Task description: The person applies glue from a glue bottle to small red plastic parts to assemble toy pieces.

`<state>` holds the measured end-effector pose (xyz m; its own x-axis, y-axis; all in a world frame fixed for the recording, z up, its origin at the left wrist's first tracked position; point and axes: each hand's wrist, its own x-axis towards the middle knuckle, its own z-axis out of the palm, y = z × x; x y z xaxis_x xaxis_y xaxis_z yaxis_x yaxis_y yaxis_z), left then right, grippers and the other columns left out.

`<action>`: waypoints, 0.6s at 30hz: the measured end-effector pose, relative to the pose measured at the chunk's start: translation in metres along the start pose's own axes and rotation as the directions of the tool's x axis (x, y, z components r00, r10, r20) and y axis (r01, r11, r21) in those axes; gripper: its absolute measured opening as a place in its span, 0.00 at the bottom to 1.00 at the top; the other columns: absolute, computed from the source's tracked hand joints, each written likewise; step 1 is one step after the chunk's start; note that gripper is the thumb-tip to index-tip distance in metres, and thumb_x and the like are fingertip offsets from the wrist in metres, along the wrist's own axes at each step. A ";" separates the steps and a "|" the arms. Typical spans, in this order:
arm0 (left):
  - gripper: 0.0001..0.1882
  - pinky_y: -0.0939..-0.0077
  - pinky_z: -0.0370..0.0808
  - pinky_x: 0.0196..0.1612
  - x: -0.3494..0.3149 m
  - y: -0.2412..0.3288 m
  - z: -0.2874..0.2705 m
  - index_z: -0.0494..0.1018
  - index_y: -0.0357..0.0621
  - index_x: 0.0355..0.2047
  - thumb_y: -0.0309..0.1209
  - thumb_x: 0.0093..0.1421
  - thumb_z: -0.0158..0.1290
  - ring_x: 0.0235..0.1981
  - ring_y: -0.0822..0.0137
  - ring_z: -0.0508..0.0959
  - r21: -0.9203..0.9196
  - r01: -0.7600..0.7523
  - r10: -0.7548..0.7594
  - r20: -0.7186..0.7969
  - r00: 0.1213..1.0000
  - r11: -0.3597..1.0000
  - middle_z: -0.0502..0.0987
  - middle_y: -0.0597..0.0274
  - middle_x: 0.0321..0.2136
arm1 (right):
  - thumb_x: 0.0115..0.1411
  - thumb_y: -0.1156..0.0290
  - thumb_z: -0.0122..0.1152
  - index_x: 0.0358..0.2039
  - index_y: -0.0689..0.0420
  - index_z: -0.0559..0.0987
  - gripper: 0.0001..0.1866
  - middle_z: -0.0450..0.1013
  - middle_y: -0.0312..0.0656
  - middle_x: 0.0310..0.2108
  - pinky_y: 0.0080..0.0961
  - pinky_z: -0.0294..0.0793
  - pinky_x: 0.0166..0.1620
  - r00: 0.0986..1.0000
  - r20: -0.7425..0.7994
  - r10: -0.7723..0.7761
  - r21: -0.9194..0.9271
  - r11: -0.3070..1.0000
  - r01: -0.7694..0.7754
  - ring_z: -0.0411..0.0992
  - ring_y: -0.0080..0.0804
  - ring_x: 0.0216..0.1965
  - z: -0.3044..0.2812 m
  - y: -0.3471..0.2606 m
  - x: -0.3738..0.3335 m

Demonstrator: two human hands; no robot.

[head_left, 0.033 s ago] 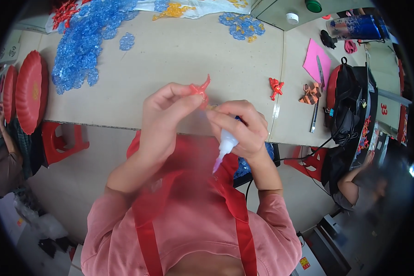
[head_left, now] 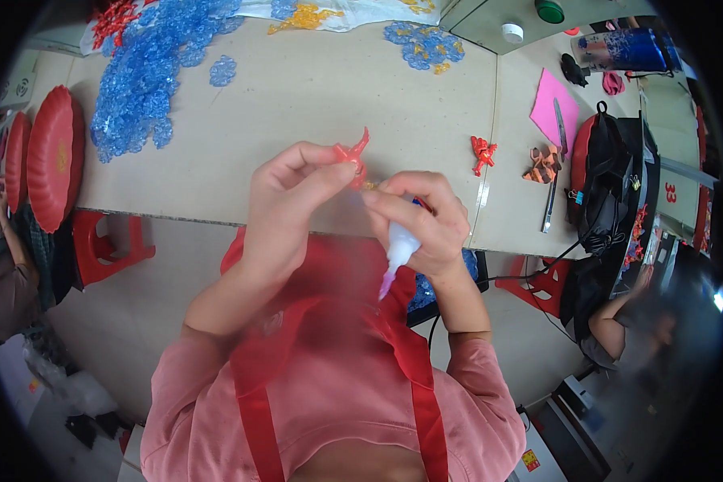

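My left hand [head_left: 293, 181] is closed, pinching a small red translucent plastic figure [head_left: 352, 161] with a thin curved point sticking up. Close beside it, the fingertips of my right hand [head_left: 426, 213] pinch a tiny yellowish piece [head_left: 369, 185] against or right by the figure; whether they touch I cannot tell. That same hand also keeps a white squeeze bottle [head_left: 402, 243] with a pinkish-purple nozzle in its palm, tip pointing down toward my red apron [head_left: 394, 321]. Another red figure [head_left: 483, 154] lies on the table to the right.
Blue translucent pieces [head_left: 140, 96] are heaped at the far left, with a smaller blue and yellow pile [head_left: 422, 46] at the back. On the right lie tweezers [head_left: 551, 201], a pink sheet [head_left: 548, 104] and a black bag [head_left: 606, 193]. Red scalloped trays [head_left: 54, 161] stand at the left edge.
The squeeze bottle's nozzle has shifted slightly to the right and up as my right hand turned a little. My left hand and the red figure are almost still.
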<state>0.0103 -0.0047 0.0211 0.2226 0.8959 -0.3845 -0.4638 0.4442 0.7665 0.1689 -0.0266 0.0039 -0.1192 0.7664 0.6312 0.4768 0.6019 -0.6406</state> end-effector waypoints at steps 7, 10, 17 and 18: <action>0.04 0.81 0.69 0.40 0.002 -0.004 -0.004 0.72 0.36 0.30 0.21 0.53 0.52 0.35 0.75 0.74 0.003 -0.029 0.029 0.013 1.000 1.000 0.76 0.60 0.31 | 0.37 0.86 0.65 0.28 0.61 0.76 0.15 0.73 0.44 0.30 0.20 0.75 0.28 0.989 -0.077 0.126 0.100 0.988 -0.118 0.75 0.31 0.29 0.008 0.004 -0.001; 0.04 0.81 0.69 0.39 0.000 -0.004 -0.005 0.72 0.36 0.30 0.20 0.53 0.52 0.34 0.76 0.74 0.002 -0.056 0.056 0.029 0.998 0.998 0.76 0.60 0.31 | 0.39 0.85 0.65 0.28 0.62 0.75 0.13 0.74 0.47 0.32 0.21 0.76 0.30 0.993 -0.052 0.102 0.075 0.992 -0.098 0.75 0.33 0.30 0.006 0.006 -0.006; 0.02 0.81 0.68 0.40 -0.001 -0.008 -0.006 0.73 0.37 0.29 0.20 0.53 0.52 0.33 0.75 0.74 -0.007 -0.065 0.065 0.018 0.998 0.998 0.76 0.61 0.29 | 0.39 0.84 0.65 0.29 0.61 0.76 0.13 0.74 0.45 0.31 0.21 0.77 0.29 0.999 -0.044 0.012 -0.004 1.000 -0.012 0.75 0.33 0.29 0.007 0.002 -0.006; 0.02 0.80 0.68 0.41 0.000 -0.007 -0.007 0.73 0.37 0.29 0.21 0.53 0.52 0.33 0.74 0.74 -0.024 -0.027 0.028 0.016 0.999 0.999 0.76 0.61 0.29 | 0.39 0.84 0.65 0.29 0.61 0.76 0.13 0.73 0.45 0.30 0.21 0.77 0.29 0.999 -0.032 0.002 -0.015 1.000 -0.002 0.75 0.33 0.28 0.007 0.002 -0.005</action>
<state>0.0077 -0.0080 0.0124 0.2231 0.9078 -0.3551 -0.4904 0.4193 0.7640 0.1646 -0.0276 -0.0029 -0.0909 0.7598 0.6437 0.4898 0.5969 -0.6355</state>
